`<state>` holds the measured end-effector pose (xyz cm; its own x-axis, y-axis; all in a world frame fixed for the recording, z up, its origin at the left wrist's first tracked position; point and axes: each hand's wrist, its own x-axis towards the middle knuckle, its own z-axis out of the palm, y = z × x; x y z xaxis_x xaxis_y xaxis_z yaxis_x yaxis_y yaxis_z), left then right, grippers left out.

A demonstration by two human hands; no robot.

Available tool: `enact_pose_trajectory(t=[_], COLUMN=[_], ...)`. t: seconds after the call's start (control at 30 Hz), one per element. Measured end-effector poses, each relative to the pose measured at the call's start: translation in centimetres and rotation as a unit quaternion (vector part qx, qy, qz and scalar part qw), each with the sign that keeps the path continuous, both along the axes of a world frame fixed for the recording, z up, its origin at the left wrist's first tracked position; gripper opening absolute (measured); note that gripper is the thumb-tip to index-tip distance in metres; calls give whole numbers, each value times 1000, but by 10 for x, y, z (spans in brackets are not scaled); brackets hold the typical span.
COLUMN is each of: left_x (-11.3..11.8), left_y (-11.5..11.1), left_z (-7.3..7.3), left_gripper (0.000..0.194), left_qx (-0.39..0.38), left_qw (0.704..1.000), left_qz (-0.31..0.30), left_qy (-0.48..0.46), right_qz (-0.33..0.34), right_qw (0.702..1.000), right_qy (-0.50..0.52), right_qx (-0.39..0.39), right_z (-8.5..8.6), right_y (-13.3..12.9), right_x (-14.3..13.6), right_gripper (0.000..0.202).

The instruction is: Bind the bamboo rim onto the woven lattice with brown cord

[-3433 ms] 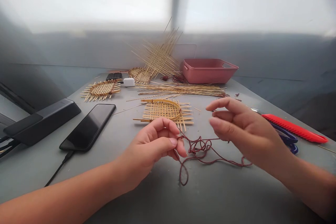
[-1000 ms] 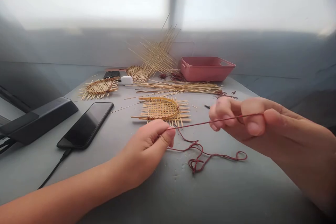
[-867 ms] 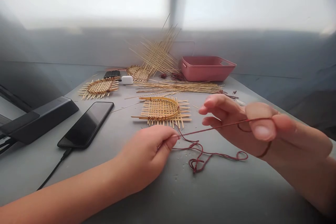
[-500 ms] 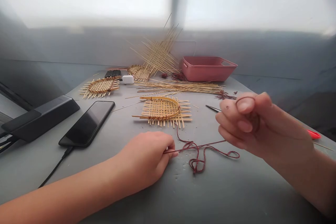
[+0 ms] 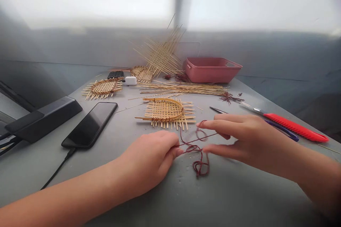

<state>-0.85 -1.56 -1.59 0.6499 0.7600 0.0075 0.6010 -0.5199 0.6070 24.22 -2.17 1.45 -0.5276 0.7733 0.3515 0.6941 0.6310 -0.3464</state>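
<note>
A black phone [image 5: 90, 125], dark block [image 5: 48, 115], white case [image 5: 130, 81] and pink bin [image 5: 213, 75] are being carried by the worktop [image 5: 199, 204].

phone [image 5: 90, 125]: 1 | pink basket [image 5: 213, 75]: 1 | white case [image 5: 130, 81]: 1 | red cutter [image 5: 297, 126]: 1 | hands [image 5: 150, 159] [image 5: 247, 138]: 2

White light glares across the top, the wall [image 5: 106, 48] looks blurry, and the bottom right corner is dark.

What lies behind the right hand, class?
Behind the right hand: a dark pointed tip, a blue handle, a red cutter. The hand covers whatever lies between tip and handle.
</note>
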Motion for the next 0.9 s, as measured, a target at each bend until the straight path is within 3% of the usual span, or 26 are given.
enact_pose_trajectory(t=[0.03,0.1,0.2,0.27,0.33,0.4,0.43,0.5,0.57,0.67,0.73,0.8,0.9], left_x=[0,1,1,1,1,1,1,1,0,-2,-2,-2,0], left_y=[-1,-2,-3,-4,-4,-4,-3,-2,0,2,2,2,2], left_z=[2,5,9,11,12,13,13,14,14,14,14,14,14], left_gripper=[28,31,33,34,35,34,33,31,30,29,31,31,28], left_qx=[-12,-40,-78,-105,-142,-191,-215,-251,-267,-287,-303,-326,-370], left_qw=[999,996,988,979,967,951,942,920,897,867,849,829,797], left_qz=[-5,-6,1,6,16,27,31,36,43,46,46,47,48], left_qy=[-31,-78,-134,-173,-209,-240,-257,-298,-348,-406,-430,-453,-474], right_qz=[-21,-83,-155,-132,-83,-49,-45,-37,-34,-73,-119,-169,-221], right_qw=[999,995,968,921,851,793,779,787,835,946,981,980,935], right_qy=[-21,3,191,365,509,588,600,576,510,308,155,108,279], right_qx=[22,58,45,-22,-96,-151,-177,-218,-205,-70,0,9,2], right_z=[-1,-2,4,10,16,21,22,24,22,14,6,2,4], right_y=[2,4,7,9,11,13,13,13,12,10,10,11,16], right_x=[0,-1,-1,2,5,7,8,8,7,4,4,4,7], right_gripper=[19,33,35,32,29,27,30,40,44,36,35,41,41])
